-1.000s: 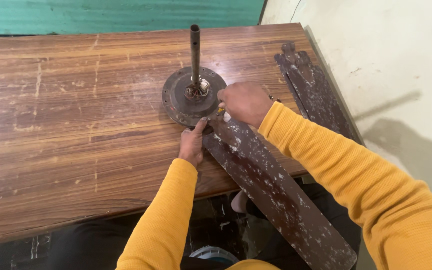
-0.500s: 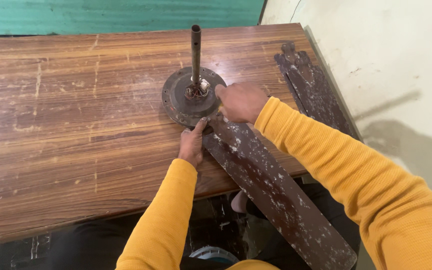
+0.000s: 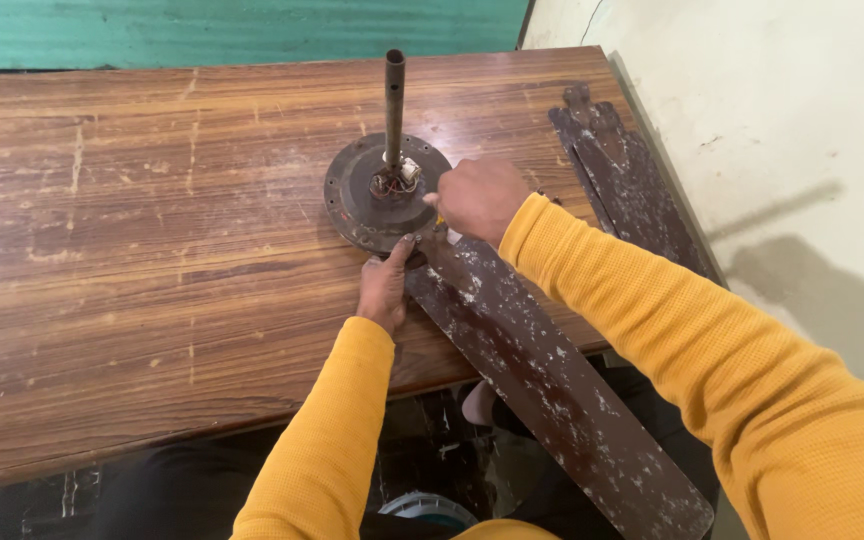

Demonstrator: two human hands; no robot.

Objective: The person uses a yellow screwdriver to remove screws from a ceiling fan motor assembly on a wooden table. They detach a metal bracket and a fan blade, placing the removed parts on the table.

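A round, dark fan motor [image 3: 384,195] sat on a worn wooden table [image 3: 152,250], near the far right part of the top, with a rod [image 3: 394,105] standing upright from its middle. A long brown blade [image 3: 542,380], flecked with pale paint, lay with its narrow end at the motor's near edge and ran out past the table edge toward the lower right.

The left hand [image 3: 386,288] reached forward along a bent arm in a yellow sleeve. It lay palm down at the joint between blade and motor, fingers stretched and flat, the fingertips touching the motor's rim and the side of the hand against the blade's left edge. It pressed rather than gripped; nothing was enclosed in it.

The right hand [image 3: 477,198] came in from the right, its forearm angled across the blade. It was curled into a tight fist just above the blade's narrow end, knuckles toward the camera, beside the motor's right edge. A small yellow bit showed at the thumb side of the fist, so it was closed around something slim, but what it was could not be told.

Two more blades [image 3: 617,175] of the same kind lay stacked along the table's right edge, well apart from the hands, next to a pale wall [image 3: 782,120].
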